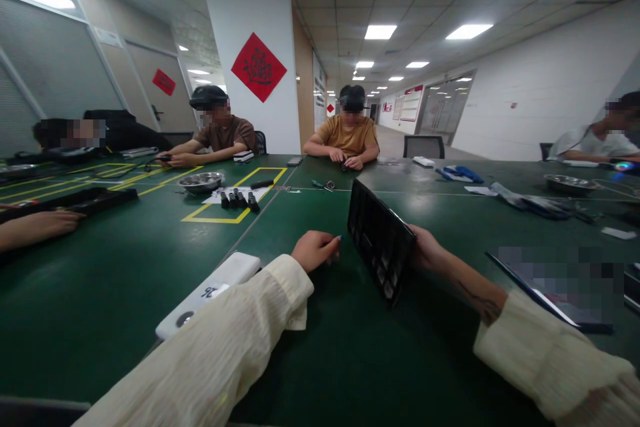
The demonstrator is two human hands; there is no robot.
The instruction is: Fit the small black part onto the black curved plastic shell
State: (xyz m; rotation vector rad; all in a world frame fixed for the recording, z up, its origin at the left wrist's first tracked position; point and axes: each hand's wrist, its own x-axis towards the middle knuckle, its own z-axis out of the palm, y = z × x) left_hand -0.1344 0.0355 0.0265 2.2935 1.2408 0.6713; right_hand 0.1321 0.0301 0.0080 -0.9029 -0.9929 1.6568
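Observation:
My right hand [425, 247] grips a black compartmented tray [381, 240] by its right edge and holds it tilted up on its side above the green table [350, 360]. My left hand [315, 250] is closed just left of the tray, its fingertips pinched near the tray's lower left edge; I cannot tell whether something small is between them. Both arms wear cream sleeves.
A white flat device [207, 293] lies by my left forearm. Farther off are a metal bowl [201, 181], small black parts [240, 200] on paper inside yellow tape, and another bowl [567, 183] at right. Several people sit around the table; another person's hand [40, 225] rests at left.

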